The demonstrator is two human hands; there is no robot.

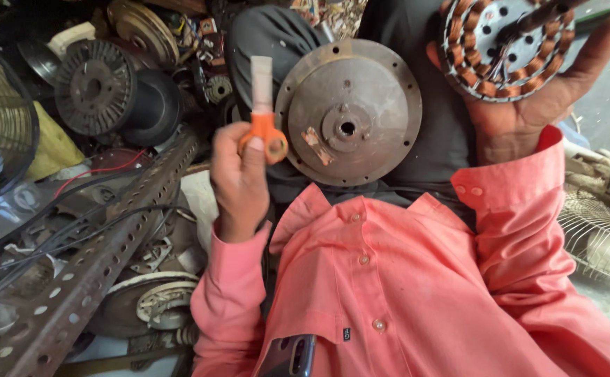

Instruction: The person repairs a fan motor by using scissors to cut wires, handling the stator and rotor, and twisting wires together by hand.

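We are seeing cluttered workshop floor: perforated steel angle bar [88, 269] lying diagonally over black cables [54, 234], wire fan guard [601, 237] resting at right, dark fan cage [1, 126] standing at left, daylight falling evenly.

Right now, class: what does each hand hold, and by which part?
Left hand: scissors, by the orange handles. Right hand: a copper-wound motor coil, cradled from beneath in the palm.

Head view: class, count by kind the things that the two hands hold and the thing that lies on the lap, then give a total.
Orange scissors, in the left hand: 1
Copper coil ring, in the right hand: 1
Rusty metal disc, on the lap: 1
Total: 3
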